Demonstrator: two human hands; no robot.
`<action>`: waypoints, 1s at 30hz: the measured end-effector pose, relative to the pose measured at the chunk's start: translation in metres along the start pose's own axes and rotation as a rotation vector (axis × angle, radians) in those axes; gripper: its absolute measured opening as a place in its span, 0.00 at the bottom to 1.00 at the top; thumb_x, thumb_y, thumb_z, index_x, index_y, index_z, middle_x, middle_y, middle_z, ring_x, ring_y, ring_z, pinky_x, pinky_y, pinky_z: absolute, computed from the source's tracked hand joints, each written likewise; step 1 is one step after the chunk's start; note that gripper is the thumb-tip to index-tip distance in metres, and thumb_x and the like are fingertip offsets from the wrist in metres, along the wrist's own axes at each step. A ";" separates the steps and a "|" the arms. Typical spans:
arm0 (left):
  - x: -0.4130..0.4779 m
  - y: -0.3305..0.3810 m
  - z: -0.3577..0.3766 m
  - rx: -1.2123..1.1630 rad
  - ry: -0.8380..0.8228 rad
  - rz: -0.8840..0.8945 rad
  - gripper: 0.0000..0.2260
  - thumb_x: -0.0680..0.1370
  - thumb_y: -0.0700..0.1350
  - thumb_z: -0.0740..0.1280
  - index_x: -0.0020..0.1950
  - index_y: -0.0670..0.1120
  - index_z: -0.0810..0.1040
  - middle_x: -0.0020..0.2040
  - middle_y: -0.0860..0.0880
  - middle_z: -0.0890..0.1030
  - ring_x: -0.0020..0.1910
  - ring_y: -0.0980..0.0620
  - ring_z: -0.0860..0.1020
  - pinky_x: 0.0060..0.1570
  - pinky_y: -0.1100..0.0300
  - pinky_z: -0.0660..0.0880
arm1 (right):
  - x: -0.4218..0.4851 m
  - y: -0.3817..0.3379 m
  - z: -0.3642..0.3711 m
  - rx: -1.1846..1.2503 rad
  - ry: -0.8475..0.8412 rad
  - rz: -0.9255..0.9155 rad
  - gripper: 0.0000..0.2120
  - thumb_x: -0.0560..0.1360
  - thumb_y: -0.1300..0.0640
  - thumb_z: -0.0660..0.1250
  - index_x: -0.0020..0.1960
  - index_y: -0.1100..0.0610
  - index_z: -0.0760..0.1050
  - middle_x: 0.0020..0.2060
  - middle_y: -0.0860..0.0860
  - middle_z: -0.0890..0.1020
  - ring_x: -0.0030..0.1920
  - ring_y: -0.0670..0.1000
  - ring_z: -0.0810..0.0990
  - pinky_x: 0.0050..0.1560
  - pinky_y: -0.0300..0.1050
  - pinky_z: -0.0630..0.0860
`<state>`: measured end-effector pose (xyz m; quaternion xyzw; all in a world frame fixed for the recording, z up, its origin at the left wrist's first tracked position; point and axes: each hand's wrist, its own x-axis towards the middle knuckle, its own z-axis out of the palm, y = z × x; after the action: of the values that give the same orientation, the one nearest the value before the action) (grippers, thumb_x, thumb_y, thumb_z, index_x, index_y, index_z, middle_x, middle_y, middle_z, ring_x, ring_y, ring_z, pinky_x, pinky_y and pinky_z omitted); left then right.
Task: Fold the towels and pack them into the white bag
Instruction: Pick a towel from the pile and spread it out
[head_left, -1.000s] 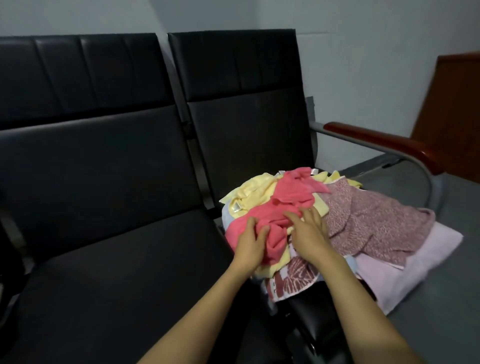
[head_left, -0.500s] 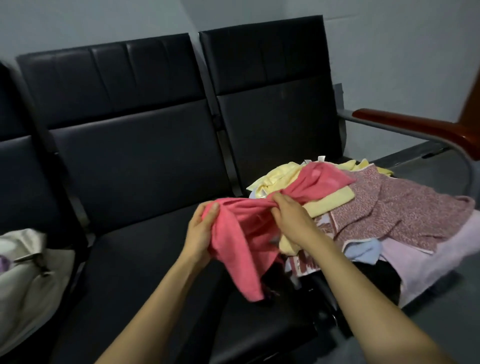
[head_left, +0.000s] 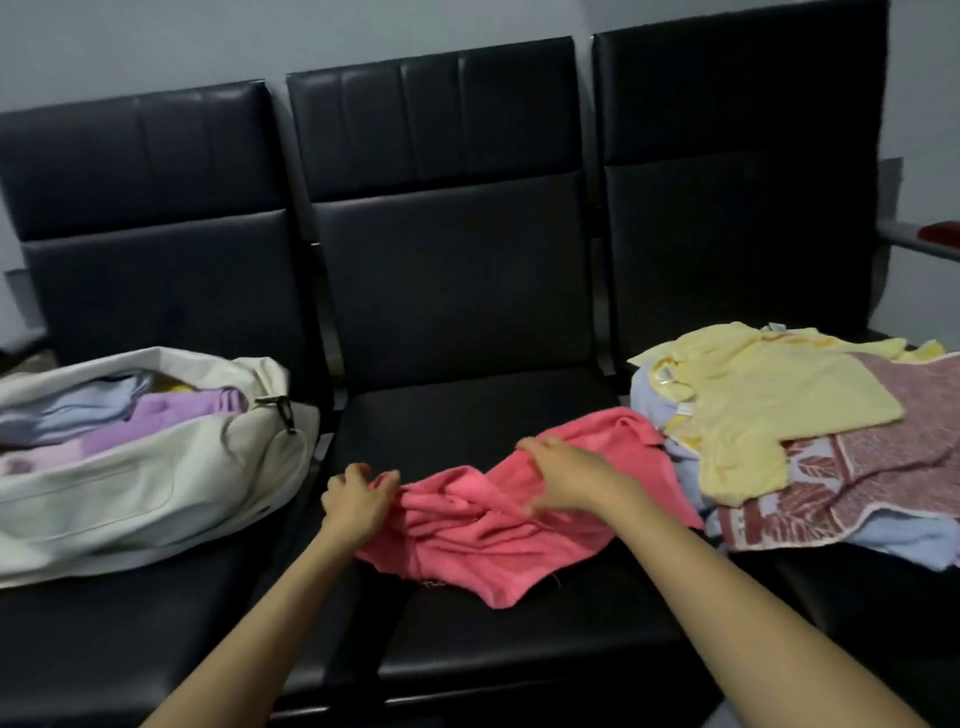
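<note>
A crumpled pink towel (head_left: 483, 540) lies on the middle black seat (head_left: 467, 415). My left hand (head_left: 356, 499) grips its left end. My right hand (head_left: 566, 478) pinches the cloth near its upper right part. The white bag (head_left: 156, 483) lies open on the left seat, with folded purple and blue towels (head_left: 171, 410) inside. On the right seat sits a pile of unfolded towels: a yellow one (head_left: 769, 400) on top, a red patterned one (head_left: 893, 452), and blue ones underneath.
Three joined black chairs stand against a grey wall. A wooden armrest (head_left: 935, 231) shows at the far right edge. The front half of the middle seat (head_left: 519, 644) is bare.
Both hands pulled the pink towel off the pile and carried it left onto the middle seat. My view turned left, bringing the white bag fully into sight.
</note>
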<state>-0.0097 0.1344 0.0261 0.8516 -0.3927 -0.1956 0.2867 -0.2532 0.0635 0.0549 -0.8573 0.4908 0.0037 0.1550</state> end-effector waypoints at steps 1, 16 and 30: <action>-0.003 0.000 0.000 0.067 -0.029 0.044 0.29 0.76 0.57 0.66 0.72 0.45 0.66 0.71 0.38 0.65 0.71 0.38 0.63 0.69 0.48 0.61 | 0.001 0.009 0.001 -0.060 -0.102 0.089 0.44 0.70 0.47 0.74 0.78 0.52 0.53 0.75 0.54 0.59 0.71 0.57 0.67 0.67 0.50 0.69; 0.003 -0.007 -0.017 0.209 -0.087 0.396 0.09 0.73 0.55 0.69 0.39 0.51 0.78 0.42 0.48 0.75 0.48 0.45 0.78 0.49 0.54 0.73 | -0.011 0.028 -0.031 0.579 0.452 -0.050 0.09 0.81 0.60 0.58 0.44 0.49 0.64 0.27 0.54 0.79 0.29 0.57 0.79 0.29 0.44 0.73; 0.029 0.020 -0.014 -0.782 -0.137 0.073 0.07 0.77 0.31 0.63 0.46 0.43 0.74 0.38 0.45 0.75 0.28 0.57 0.75 0.26 0.65 0.73 | 0.067 0.012 -0.047 0.289 0.290 0.028 0.12 0.74 0.68 0.62 0.53 0.55 0.76 0.47 0.56 0.80 0.47 0.51 0.78 0.45 0.41 0.73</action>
<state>0.0052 0.1055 0.0469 0.6489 -0.3368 -0.3763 0.5692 -0.2352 -0.0107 0.0862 -0.8109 0.5154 -0.1880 0.2038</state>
